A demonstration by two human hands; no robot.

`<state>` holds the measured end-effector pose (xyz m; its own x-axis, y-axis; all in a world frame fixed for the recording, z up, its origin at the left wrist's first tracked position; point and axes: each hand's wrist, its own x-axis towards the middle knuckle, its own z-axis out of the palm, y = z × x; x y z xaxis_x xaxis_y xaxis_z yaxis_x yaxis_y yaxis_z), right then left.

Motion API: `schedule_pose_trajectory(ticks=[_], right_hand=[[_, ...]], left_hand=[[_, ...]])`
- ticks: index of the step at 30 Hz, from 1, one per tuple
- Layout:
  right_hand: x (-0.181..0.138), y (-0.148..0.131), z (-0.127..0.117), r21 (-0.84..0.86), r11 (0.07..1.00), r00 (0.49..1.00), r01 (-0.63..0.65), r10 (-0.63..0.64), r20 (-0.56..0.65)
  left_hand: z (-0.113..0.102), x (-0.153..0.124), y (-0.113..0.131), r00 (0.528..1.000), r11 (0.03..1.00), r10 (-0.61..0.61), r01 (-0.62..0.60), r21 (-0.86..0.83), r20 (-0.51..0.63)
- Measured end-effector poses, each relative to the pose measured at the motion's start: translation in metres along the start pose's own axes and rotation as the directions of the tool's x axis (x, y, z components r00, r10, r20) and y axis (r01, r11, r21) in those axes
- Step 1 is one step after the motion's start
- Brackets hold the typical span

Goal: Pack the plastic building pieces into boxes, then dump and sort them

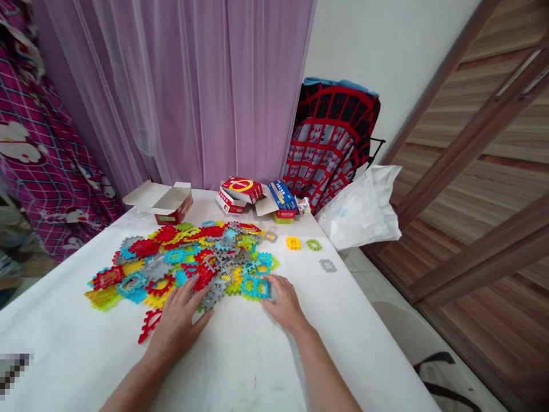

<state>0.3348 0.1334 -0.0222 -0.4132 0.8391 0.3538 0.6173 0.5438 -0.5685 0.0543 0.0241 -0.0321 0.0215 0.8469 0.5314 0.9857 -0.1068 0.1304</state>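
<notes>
A heap of flat toothed plastic building pieces [175, 256] in red, blue, yellow, green and grey lies on the white table. My left hand [178, 315] rests at its near edge, palm down with fingers spread, its fingertips touching grey and red pieces. Partly under that hand's outer side is a red toothed piece [150, 325]. My right hand [283, 302] is at the heap's right near corner, thumb and forefinger apart, fingertips against a blue square frame piece [256, 287]. Its other fingers are partly hidden. Neither hand is lifting a piece.
Loose yellow [293, 243], green [313, 245] and grey [328, 265] pieces lie to the right. Behind the heap stand an open red box [175, 206], more red boxes [240, 191] and a blue box [282, 195]. A white bag [364, 209] hangs by the table's right edge.
</notes>
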Motion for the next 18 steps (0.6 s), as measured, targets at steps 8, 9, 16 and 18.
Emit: schedule_pose_trajectory(ticks=[8,9,16,18], right_hand=[[-0.003,-0.001,0.001,0.021,0.999,0.997,-0.037,0.039,-0.071],[-0.003,0.000,0.002,0.033,0.999,0.994,-0.038,0.042,-0.100],[-0.001,0.030,-0.008,0.006,0.990,0.946,-0.144,0.139,-0.292],[-0.002,0.042,-0.012,-0.010,0.977,0.931,-0.212,0.199,-0.307]], left_hand=[[-0.002,0.001,0.001,1.000,1.000,0.000,0.000,0.018,0.021],[-0.003,0.002,0.001,1.000,1.000,0.000,-0.001,0.021,0.024],[-0.001,0.004,-0.004,1.000,0.999,0.029,-0.029,0.016,0.005],[0.000,0.004,-0.005,0.999,0.999,0.047,-0.047,0.023,-0.006]])
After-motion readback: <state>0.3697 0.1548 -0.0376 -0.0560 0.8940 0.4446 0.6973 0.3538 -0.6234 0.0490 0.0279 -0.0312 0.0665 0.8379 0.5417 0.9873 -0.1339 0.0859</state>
